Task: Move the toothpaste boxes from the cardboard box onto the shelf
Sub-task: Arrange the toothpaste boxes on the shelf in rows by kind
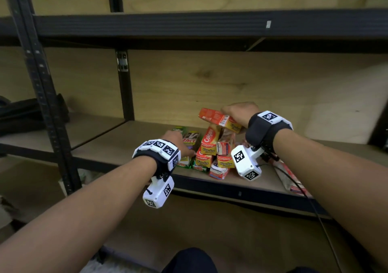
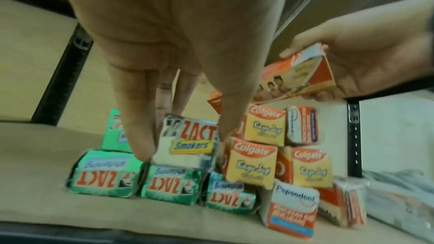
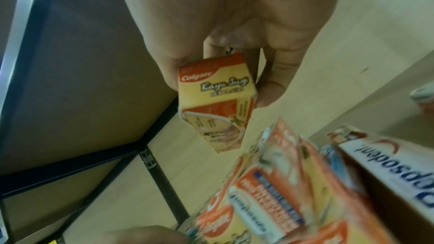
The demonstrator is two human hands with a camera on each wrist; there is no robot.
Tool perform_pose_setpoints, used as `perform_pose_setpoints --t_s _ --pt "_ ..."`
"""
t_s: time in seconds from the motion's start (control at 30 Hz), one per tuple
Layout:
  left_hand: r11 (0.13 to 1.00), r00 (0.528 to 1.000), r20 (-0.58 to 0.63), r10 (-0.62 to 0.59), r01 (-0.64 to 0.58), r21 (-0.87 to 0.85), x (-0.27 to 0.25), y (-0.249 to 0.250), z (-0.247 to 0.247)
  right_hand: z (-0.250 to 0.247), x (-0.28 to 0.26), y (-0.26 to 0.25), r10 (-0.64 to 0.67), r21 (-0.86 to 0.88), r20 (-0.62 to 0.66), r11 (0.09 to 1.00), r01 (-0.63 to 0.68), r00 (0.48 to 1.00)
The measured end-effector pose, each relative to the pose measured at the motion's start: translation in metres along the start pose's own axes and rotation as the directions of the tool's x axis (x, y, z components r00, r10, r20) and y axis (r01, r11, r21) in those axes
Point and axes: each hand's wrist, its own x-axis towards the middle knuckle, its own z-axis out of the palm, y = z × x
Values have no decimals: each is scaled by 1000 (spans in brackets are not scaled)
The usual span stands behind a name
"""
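On the shelf (image 1: 117,146) we are looking at a stack of toothpaste boxes, end faces toward us. Counting from the left in the left wrist view: four green ZACT boxes (image 2: 104,177), three along the bottom row and one on top at the far left, then one white ZACT Smokers box (image 2: 187,144) lying over the green row. Next we are counting three stacked Colgate boxes (image 2: 252,162) showing yellow ends, and two Pepsodent boxes (image 2: 292,209), one low at the front and one high at the right; further packs to the right are too blurred to count. Our left hand (image 1: 178,141) is reaching forward, palm down, with its fingers (image 2: 138,136) pointing down at the stack: one fingertip is touching the left edge of the white ZACT Smokers box and the thumb is at its right edge, so we are pinching it lightly. Our right hand (image 1: 240,113) is hovering above the top of the stack, wrist raised, its fingers (image 3: 272,81) curled around one more Colgate box (image 1: 220,119), a fourth, gripping it at its near end; this box is tilting over the pile, apparently clear of it.
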Motion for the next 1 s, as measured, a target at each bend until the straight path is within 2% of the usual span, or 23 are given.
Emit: perform_pose_setpoints --t_s 0.13,0.2,0.3,0.43,0.67,0.83,1.0 --pt "997 999 -24 -22 20 -76 2 6 -7 -28 -10 14 9 2 -42 1000 -9 999" --pt "992 999 -52 -12 6 -127 -1 6 -9 -38 -19 21 -23 -114 -64 993 16 998" --pt "974 993 -117 -26 -1 -227 -3 4 -12 -49 -31 32 -21 -133 -183 991 -4 983" --pt "876 983 -174 -58 -33 -482 3 -1 -11 -51 -41 47 -5 -226 -210 973 -44 978" --pt "787 937 -348 23 -232 -572 11 5 -12 -19 -37 74 50 -301 -225 946 -119 973" --pt "652 920 -391 25 -311 -691 17 12 -7 9 -32 85 100 -386 -139 911 -147 985" --pt "348 959 -283 -29 -256 -902 19 24 -1 16 -30 86 73 -418 -99 902 -108 992"
